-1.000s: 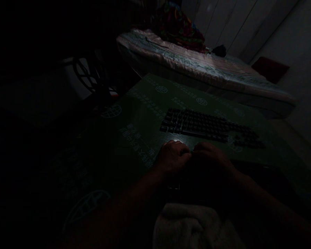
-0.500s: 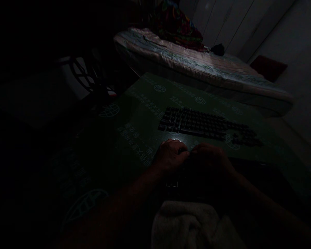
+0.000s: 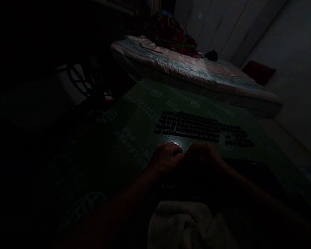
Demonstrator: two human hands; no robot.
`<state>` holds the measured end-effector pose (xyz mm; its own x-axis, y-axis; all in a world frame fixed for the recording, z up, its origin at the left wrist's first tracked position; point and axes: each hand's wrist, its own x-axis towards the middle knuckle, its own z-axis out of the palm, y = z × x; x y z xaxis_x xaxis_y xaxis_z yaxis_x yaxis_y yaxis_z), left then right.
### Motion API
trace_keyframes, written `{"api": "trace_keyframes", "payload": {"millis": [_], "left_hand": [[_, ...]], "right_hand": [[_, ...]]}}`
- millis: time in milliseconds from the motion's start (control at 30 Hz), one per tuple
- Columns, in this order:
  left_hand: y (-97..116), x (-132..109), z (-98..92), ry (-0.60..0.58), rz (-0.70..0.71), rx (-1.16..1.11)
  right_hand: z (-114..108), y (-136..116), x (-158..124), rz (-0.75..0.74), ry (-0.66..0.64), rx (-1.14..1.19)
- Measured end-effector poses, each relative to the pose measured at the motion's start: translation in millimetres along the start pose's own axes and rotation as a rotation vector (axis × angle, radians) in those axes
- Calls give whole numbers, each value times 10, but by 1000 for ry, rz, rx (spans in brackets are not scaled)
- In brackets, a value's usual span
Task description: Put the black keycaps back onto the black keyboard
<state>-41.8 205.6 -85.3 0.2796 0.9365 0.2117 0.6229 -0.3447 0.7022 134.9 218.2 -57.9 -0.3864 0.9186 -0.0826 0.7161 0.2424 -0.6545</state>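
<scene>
My left hand (image 3: 166, 156) rests with curled fingers at the top edge of a dark keyboard base (image 3: 246, 167). Close beside it on the right, my right hand (image 3: 203, 154) is bent over the same base, its fingertips lost in shadow. Whether either hand holds something small is too dark to tell. Beyond both hands, black keycaps (image 3: 197, 127) lie in keyboard order on the green board (image 3: 129, 119), with a gap in the block at the right. A pale cloth (image 3: 184, 221) lies in front of the base, nearest to me.
Behind the board stands a bed (image 3: 197, 74) with a patterned cover and a dark red floral cloth (image 3: 171, 38) on it. A dark spoked wheel (image 3: 79, 81) is at the left. A red object (image 3: 259, 72) is near the right wall.
The view has shifted slightly, so the bed and board sit a little lower and further left. My right hand is a bit more closed; both hands stay at the base.
</scene>
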Motion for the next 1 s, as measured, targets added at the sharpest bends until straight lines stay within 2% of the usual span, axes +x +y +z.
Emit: {"api": "trace_keyframes", "payload": {"millis": [133, 333, 500, 600, 700, 767, 867, 1000], "left_hand": [[-1, 0, -4, 13, -9, 4], [2, -1, -28, -1, -31, 15], [7, -22, -42, 0, -34, 4], [9, -36, -45, -5, -40, -11], [6, -46, -41, -8, -49, -28], [6, -55, -38, -6, -56, -40], [15, -69, -38, -7, -80, -55], [35, -77, -40, -6, -115, -72]], "right_hand": [[-18, -39, 30, 81, -31, 245], [-84, -74, 190, 182, -194, 352], [-123, -96, 245, 186, -268, 292], [-242, -113, 369, 113, -166, 141], [-445, -81, 689, 8, 82, -116], [-579, -31, 989, -37, 189, -294], [-696, 59, 1453, -38, 211, -435], [-673, 148, 1898, -18, 120, -572]]}}
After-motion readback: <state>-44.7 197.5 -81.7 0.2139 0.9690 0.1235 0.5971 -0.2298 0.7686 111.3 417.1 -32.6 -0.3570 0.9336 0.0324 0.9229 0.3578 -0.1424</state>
